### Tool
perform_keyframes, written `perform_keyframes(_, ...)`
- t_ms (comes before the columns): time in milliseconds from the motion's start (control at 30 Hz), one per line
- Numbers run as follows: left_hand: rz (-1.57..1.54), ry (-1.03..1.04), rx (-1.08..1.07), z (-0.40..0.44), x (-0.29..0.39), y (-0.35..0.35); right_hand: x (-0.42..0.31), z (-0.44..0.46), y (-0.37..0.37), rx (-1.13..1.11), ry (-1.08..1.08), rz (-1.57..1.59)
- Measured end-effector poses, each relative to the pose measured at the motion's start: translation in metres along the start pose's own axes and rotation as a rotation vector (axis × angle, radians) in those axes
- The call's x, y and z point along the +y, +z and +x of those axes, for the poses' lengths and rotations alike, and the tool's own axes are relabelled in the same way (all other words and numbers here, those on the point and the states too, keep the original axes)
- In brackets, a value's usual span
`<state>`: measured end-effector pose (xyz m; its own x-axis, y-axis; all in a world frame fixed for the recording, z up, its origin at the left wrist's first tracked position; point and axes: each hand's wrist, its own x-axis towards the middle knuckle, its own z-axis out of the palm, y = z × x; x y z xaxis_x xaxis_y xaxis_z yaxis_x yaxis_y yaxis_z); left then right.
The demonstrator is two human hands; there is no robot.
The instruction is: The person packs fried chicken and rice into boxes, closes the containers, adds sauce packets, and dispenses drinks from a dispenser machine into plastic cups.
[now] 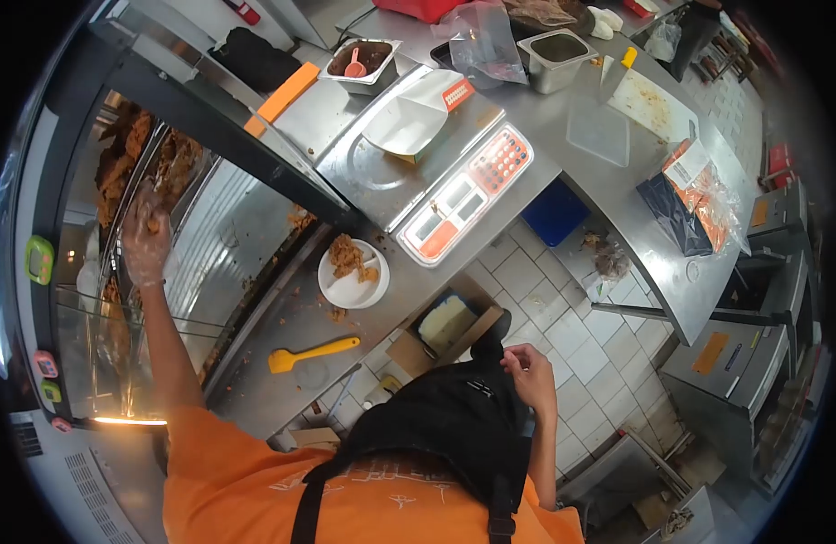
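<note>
Okay, left hand [148,238], nine o'clock, at fried chicken [176,168]; right hand [528,372], four o'clock; both hands' fingers curled (can't tell if clamped). White bowl [350,292], nine o'clock, nearer centre; scale [463,198] lettering unreadable.

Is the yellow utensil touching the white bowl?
Apart. The head view shows a strip of steel counter between the yellow utensil and the white bowl.

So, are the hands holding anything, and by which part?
The left hand is by the fried food; whether it grips a piece, or where, cannot be told. The right hand shows nothing held.
</note>
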<state>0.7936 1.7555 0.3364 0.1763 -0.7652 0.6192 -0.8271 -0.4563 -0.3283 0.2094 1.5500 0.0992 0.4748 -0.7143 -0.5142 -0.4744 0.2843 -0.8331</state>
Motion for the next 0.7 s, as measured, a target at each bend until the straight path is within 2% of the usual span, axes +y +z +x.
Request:
perform_keyframes(100, 0.135, 0.021, 0.121, -0.011, -0.005, 0.004, -0.006, 0.0, -0.004, -0.004, -0.01, -0.046)
perform_keyframes(233, 0.052, 0.022, 0.124, 0.0, 0.009, -0.009, -0.011, -0.006, -0.014, 0.042, -0.013, -0.066)
perform_keyframes(300, 0.051, -0.049, -0.018, -0.002, 0.011, -0.022, -0.007, -0.011, -0.019, 0.063, 0.004, -0.067)
perform_keyframes(333, 0.04, -0.042, -0.015, 0.001, 0.017, -0.028, -0.005, -0.013, -0.021, 0.097, 0.011, -0.059)
perform_keyframes(400, 0.171, 0.05, 0.109, 0.004, 0.046, -0.042, 0.0, -0.017, -0.027, 0.137, 0.021, -0.058)
perform_keyframes(433, 0.094, 0.011, 0.178, 0.003, 0.065, -0.041, 0.002, -0.018, -0.029, 0.146, 0.037, -0.047)
perform_keyframes(533, -0.397, 0.186, 0.279, 0.025, 0.147, -0.011, 0.004, -0.01, -0.03, 0.136, 0.058, -0.051)
perform_keyframes(567, -0.681, 0.048, 0.192, 0.043, 0.193, -0.002, 0.003, -0.008, -0.031, 0.11, 0.064, -0.063)
perform_keyframes(600, -0.607, 0.053, 0.104, 0.055, 0.224, 0.015, -0.002, -0.004, -0.031, 0.097, 0.06, -0.077)
perform_keyframes(633, -0.732, -0.107, -0.071, 0.08, 0.261, 0.024, -0.01, 0.0, -0.031, 0.059, 0.006, -0.124)
perform_keyframes(700, -0.803, -0.049, -0.021, 0.116, 0.296, 0.102, -0.021, 0.003, -0.03, 0.018, -0.055, -0.174)
